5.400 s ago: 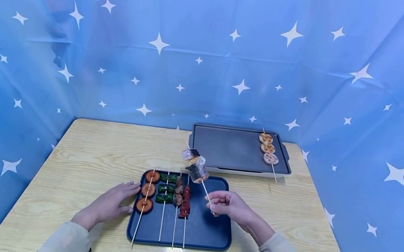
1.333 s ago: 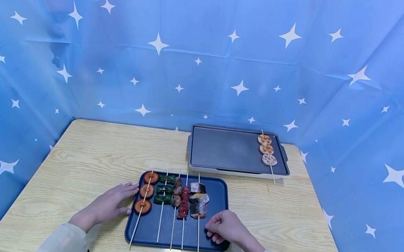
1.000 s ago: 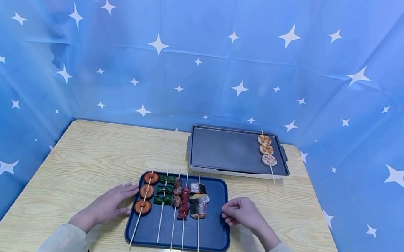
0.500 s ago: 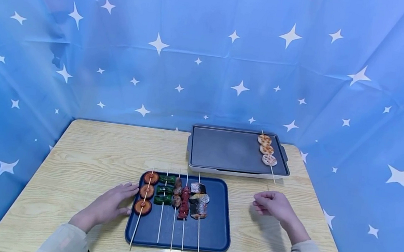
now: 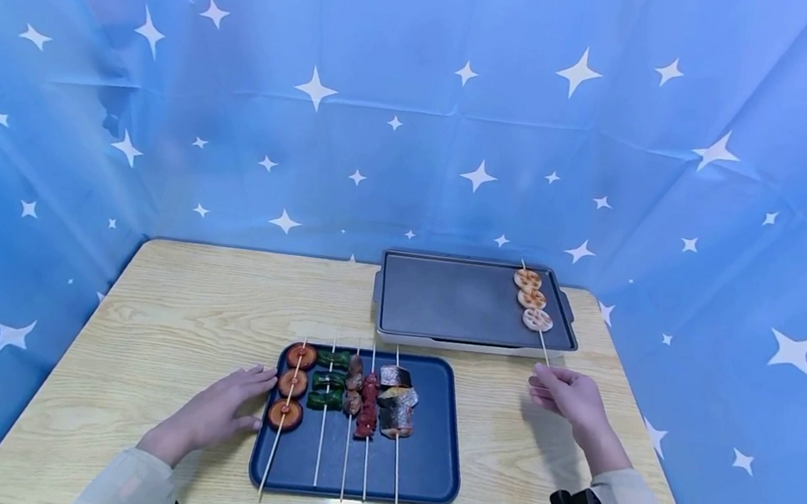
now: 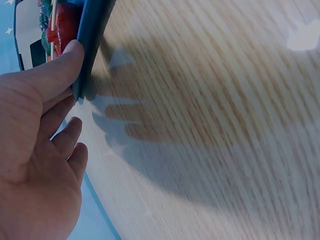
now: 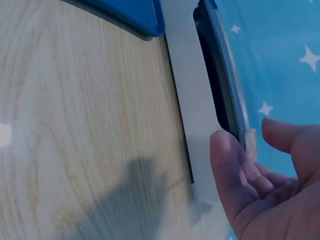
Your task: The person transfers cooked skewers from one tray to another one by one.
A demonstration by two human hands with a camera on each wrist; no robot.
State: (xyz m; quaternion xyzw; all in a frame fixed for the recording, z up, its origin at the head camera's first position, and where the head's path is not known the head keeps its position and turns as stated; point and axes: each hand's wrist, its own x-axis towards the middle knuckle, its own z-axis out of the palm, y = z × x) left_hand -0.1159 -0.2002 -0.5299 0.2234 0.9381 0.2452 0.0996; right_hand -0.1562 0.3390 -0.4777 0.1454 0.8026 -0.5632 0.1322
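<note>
Near the right hand point(image 5: 573, 397) is the lower end of a lotus root skewer point(image 5: 537, 319), which lies on the right side of a dark griddle point(image 5: 454, 296). In the right wrist view, its thumb and forefinger stand apart at the griddle's side. The left hand point(image 5: 222, 405) rests its extended fingers against the left rim of a blue tray point(image 5: 421, 477). On that tray, left to right, lie a mushroom skewer point(image 5: 292, 382), a green pepper skewer point(image 5: 328, 379), a brown meat skewer point(image 5: 354, 385), a red meat skewer point(image 5: 368, 406) and a fish skewer point(image 5: 397, 402).
The griddle's pale base point(image 7: 187, 75) shows in the right wrist view. Light wood tabletop point(image 5: 232, 290) surrounds the tray and griddle. A blue curtain point(image 5: 425, 78) with white stars hangs behind and at both sides.
The right hand has laid the fish skewer on the tray, let go, then moved right and forward to the lotus root skewer's end. The left hand has stayed at the tray's rim.
</note>
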